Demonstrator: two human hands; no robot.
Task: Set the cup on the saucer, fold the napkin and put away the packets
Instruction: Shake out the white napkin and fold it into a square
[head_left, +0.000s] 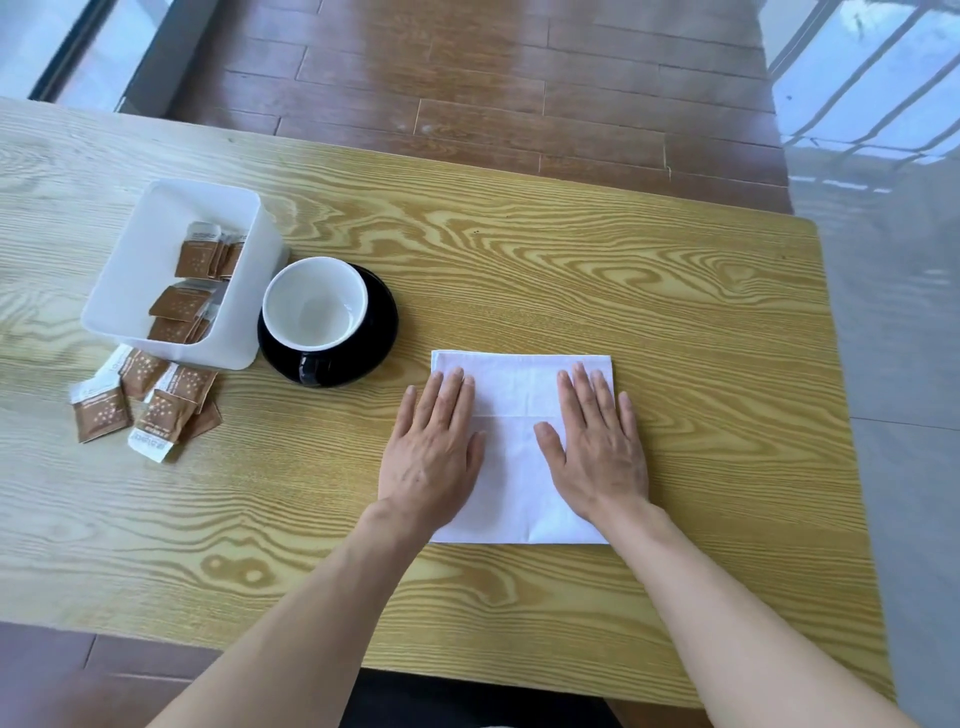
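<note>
Two bare hands lie flat on a white square cloth napkin (519, 400) spread on the near right part of a pale wooden table with bold grain (571, 270). The left hand (434, 452) presses the napkin's left edge with straight fingers pointing away, part of its palm over the table; the right hand (597, 447) presses the right side the same way, fingers straight and close together. Neither hand grips anything. A crease runs across the napkin between the hands.

To the left and farther off, a black glossy saucer (382, 317) carries a cup, black outside and white inside (314, 304), standing upright. Just beside the saucer on its left stands a white rectangular plastic bin (135, 270) with several brown and white packets inside (182, 306). More brown and white packets (150, 400) lie loose on the table just near of the bin, overlapping one another.

Beyond the table's far edge is a reddish-brown plank floor (493, 78).
</note>
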